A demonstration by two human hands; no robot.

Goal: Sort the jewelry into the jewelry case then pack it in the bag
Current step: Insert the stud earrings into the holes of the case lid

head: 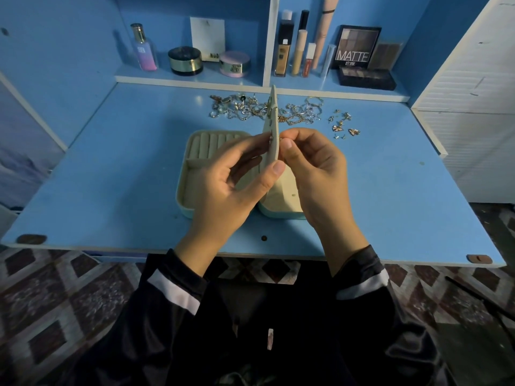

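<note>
Beige earring panel [271, 151] stands upright above the open jewelry case [184, 176] on the near counter [111, 176], left hand [237, 188] gripping it, right hand [315, 168] pinching a stud [283, 139] that probably wants a straight, steadied push.

jewelry case [195, 151] on desk [111, 176], jewelry pile [250, 108] behind it

eyeshadow palette [354, 48]: "MATTE" | white card [207, 37]: "NUD"
</note>
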